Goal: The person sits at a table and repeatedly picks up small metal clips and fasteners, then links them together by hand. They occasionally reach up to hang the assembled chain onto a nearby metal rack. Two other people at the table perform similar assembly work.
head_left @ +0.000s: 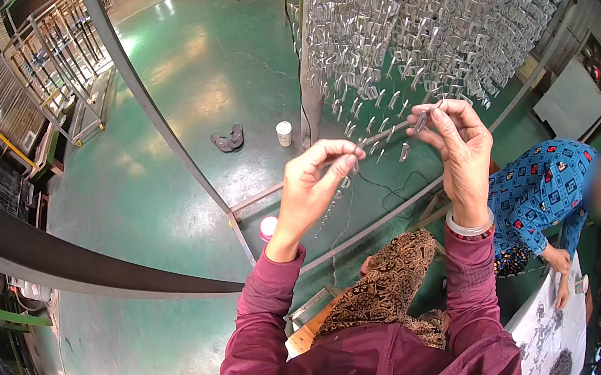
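In the head view, the right hand (pixel 462 145) pinches a small shiny metal piece (pixel 421 123) before the curtain of dangling metal pieces (pixel 438 25); the left hand's (pixel 314 186) thumb and forefinger press together, on what I can't tell. It looks like fine stringing work, calling for steady fingertips.

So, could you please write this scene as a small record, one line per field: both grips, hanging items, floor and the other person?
Left grip: pinched closed; what it holds is unclear
Right grip: pinching a small metal piece
Hanging: many shiny metal pieces, ahead to the right
Floor: green, with dark sandals and a white cup
Other person: blue patterned top, at a white surface
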